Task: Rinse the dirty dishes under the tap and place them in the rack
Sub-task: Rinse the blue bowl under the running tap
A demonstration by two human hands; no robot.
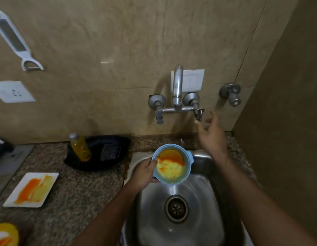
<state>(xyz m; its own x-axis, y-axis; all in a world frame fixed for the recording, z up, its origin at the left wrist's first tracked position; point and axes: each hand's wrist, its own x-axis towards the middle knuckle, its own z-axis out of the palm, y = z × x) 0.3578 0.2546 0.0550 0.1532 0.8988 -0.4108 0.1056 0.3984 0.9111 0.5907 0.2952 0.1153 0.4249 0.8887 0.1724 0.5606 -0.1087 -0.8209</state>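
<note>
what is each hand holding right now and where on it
The left hand grips the blue bowl by its left rim, thumb over the edge, above the sink. The right hand holds nothing; it reaches, fingers open, toward the right tap handle.

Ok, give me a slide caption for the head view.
Left hand holds a stained blue bowl over the sink; right hand reaches for the tap handle.
</note>
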